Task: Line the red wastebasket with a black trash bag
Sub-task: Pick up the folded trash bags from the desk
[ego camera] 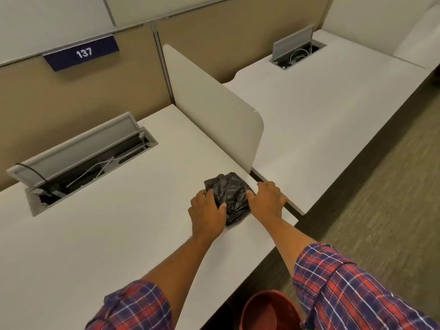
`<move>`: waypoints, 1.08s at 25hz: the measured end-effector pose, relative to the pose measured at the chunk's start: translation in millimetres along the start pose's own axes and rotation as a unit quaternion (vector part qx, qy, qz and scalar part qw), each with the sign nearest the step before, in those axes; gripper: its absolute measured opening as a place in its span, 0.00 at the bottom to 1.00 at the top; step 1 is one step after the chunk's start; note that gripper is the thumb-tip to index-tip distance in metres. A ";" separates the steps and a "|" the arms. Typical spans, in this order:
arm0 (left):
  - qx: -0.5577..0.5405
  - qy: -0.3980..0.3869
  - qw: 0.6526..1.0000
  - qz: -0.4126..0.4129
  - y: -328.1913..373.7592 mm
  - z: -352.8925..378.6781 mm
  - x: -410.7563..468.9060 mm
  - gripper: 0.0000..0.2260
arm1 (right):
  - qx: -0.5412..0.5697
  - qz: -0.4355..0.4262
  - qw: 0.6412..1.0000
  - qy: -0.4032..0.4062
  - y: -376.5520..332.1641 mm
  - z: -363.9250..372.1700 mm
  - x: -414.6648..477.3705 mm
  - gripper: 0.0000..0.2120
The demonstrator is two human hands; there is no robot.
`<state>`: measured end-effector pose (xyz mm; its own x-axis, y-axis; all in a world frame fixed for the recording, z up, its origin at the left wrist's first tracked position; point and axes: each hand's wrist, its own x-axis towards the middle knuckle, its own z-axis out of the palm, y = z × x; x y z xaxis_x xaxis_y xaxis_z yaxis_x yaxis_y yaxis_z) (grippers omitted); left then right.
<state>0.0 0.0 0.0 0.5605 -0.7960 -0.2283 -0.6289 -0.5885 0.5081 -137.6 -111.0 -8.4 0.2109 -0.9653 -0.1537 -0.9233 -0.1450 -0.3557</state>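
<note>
A single head-worn camera looks forward and down across the desk (95,234) from close above.

black bag (229,196), red wastebasket (269,310), plaid sleeves (352,289)

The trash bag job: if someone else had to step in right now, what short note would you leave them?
Left hand: on the left side of the crumpled black trash bag, fingers curled onto it.
Right hand: against the bag's right side.
Bag: still bunched up, lying on the desk near its right corner.
Red wastebasket: on the floor below the desk edge, no liner visible.
Done: nothing beyond reaching the bag.
Left: lift it, open it, fit it into the wastebasket.
</note>
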 end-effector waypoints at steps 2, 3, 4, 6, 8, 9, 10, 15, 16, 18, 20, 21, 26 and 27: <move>0.027 0.009 0.999 -0.021 7.4 5.1 15.4 0.29 | -0.014 0.013 1.000 -0.018 4.0 4.4 10.4 0.23; 0.041 0.010 0.999 -0.033 8.1 8.4 22.9 0.30 | -0.021 0.013 0.999 -0.025 6.2 9.1 14.7 0.23; 0.050 0.008 0.998 -0.041 8.8 9.9 29.2 0.29 | -0.022 0.012 0.999 -0.031 7.1 12.2 16.6 0.22; 0.062 0.007 0.997 -0.053 6.8 16.7 39.7 0.25 | -0.015 0.009 1.000 -0.024 6.3 18.8 19.9 0.17; 0.043 0.029 0.997 -0.054 4.7 20.5 45.3 0.15 | -0.001 0.012 1.000 0.002 5.8 22.5 21.1 0.10; 0.039 0.043 0.997 -0.049 4.7 21.8 46.2 0.12 | 0.003 0.014 1.000 0.012 3.9 22.5 20.2 0.08; 0.032 0.053 0.997 -0.042 6.0 21.9 46.1 0.09 | 0.014 0.015 1.000 0.020 2.5 21.9 18.6 0.06; -0.157 0.078 0.984 0.016 19.6 10.1 30.4 0.04 | 0.183 0.062 0.981 0.034 2.2 15.4 4.4 0.04; -0.183 0.089 0.979 0.026 21.5 7.0 25.3 0.03 | 0.246 0.073 0.966 0.030 4.2 13.3 -0.3 0.03; -0.256 0.093 0.962 0.033 23.8 -1.5 13.8 0.03 | 0.373 0.101 0.922 0.033 4.7 3.4 -14.6 0.03; -0.336 0.080 0.938 0.023 22.2 -14.5 2.1 0.07 | 0.455 0.158 0.876 0.026 2.6 -6.9 -31.6 0.13; -0.366 0.074 0.928 0.022 20.2 -22.1 -4.4 0.09 | 0.485 0.203 0.850 0.015 0.1 -10.9 -41.7 0.17; -0.448 0.026 0.893 0.029 5.0 -57.7 -56.0 0.12 | 0.658 0.295 0.659 -0.214 -13.2 -20.8 -87.9 0.31; -0.454 0.016 0.890 0.027 0.1 -64.1 -69.6 0.12 | 0.689 0.274 0.620 -0.255 -15.8 -20.8 -93.9 0.33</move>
<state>-4.5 64.3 69.1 0.5675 -0.8063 -0.1671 0.0320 -0.1811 0.9829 -149.5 -22.6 30.9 0.3858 -0.5414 -0.7470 0.1768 0.8381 -0.5161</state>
